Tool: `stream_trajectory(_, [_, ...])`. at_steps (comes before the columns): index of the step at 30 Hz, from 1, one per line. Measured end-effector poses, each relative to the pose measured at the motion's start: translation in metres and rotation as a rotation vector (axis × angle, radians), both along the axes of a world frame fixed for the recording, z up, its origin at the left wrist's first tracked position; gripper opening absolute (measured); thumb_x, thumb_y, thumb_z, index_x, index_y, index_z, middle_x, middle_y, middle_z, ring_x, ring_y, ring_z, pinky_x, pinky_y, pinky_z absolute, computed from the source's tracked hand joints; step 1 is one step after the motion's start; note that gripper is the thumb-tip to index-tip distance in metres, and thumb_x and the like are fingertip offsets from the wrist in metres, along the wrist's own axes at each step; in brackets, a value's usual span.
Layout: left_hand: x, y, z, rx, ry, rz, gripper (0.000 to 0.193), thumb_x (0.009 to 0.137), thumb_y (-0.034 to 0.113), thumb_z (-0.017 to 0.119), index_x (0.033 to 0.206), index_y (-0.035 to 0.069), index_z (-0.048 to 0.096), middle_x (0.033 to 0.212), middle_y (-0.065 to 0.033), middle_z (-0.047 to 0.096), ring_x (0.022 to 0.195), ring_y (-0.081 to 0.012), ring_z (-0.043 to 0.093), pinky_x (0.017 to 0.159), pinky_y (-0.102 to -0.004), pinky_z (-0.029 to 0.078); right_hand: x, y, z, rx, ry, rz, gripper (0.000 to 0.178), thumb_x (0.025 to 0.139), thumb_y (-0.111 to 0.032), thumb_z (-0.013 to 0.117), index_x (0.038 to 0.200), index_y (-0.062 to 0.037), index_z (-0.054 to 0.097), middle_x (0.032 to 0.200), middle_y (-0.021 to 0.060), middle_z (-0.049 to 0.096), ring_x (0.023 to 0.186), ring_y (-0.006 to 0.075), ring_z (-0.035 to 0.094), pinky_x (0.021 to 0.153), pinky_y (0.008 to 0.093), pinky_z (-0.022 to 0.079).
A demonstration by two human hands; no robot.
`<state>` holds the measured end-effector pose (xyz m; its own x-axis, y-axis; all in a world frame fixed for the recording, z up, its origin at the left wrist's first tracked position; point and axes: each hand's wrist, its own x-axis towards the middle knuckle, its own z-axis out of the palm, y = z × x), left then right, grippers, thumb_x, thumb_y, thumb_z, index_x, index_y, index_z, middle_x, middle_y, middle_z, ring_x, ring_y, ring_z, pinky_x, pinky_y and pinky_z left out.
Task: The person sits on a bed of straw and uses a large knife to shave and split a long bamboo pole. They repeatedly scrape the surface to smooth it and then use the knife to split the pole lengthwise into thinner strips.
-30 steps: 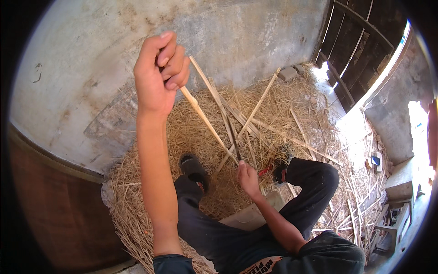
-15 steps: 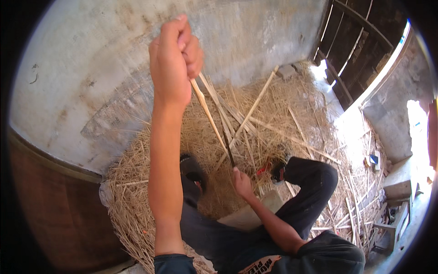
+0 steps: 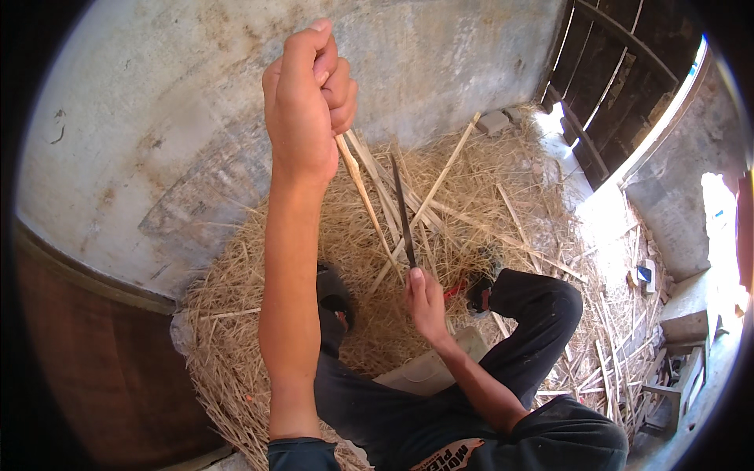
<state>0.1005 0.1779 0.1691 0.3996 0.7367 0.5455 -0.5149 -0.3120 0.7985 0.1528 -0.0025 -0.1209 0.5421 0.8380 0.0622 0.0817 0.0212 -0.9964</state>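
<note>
Raising the bamboo strip (image 3: 363,192), the left hand (image 3: 308,102) is fisted around its top; the dark blade (image 3: 402,208) is clasped by the right hand (image 3: 426,302) beside it, above the straw (image 3: 503,180). A slip could bring the edge against fingers or knee.

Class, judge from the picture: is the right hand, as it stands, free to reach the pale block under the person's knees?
Probably not freely: the right hand is shut on a dark blade, though the pale block lies just below it, uncovered.
</note>
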Motion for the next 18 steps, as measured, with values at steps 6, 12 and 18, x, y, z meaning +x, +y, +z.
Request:
stream_trajectory(6, [-0.015, 0.008, 0.001, 0.017, -0.016, 0.027, 0.043, 0.103, 0.034, 0.049, 0.066, 0.020, 0.033, 0.052, 0.0073, 0.022, 0.045, -0.0062, 0.014, 0.042, -0.0275, 0.012, -0.023, 0.004, -0.153, -0.242, 0.002, 0.004, 0.056, 0.111, -0.046, 0.041, 0.080, -0.0003, 0.051, 0.064, 0.0073, 0.047, 0.058, 0.0174, 0.046, 0.059, 0.0407, 0.040])
stream_trajectory(12, [-0.012, 0.003, -0.001, -0.003, -0.017, 0.042, 0.043, 0.103, 0.034, 0.048, 0.066, 0.020, 0.033, 0.051, 0.0077, 0.022, 0.045, -0.0060, 0.013, 0.042, -0.0274, 0.013, -0.025, 0.007, -0.109, -0.283, 0.233, 0.074, 0.054, 0.112, -0.044, 0.041, 0.083, -0.0001, 0.051, 0.065, 0.0069, 0.047, 0.061, 0.0172, 0.047, 0.061, 0.0396, 0.043])
stream_trajectory(18, [-0.017, 0.001, -0.001, -0.028, -0.025, 0.044, 0.043, 0.103, 0.034, 0.049, 0.065, 0.020, 0.033, 0.051, 0.0083, 0.022, 0.045, -0.0062, 0.013, 0.042, -0.0279, 0.012, -0.035, 0.011, -0.001, -0.113, 0.021, 0.118, 0.047, 0.111, -0.038, 0.042, 0.097, 0.0042, 0.057, 0.067, 0.0180, 0.052, 0.061, 0.0288, 0.050, 0.065, 0.0434, 0.046])
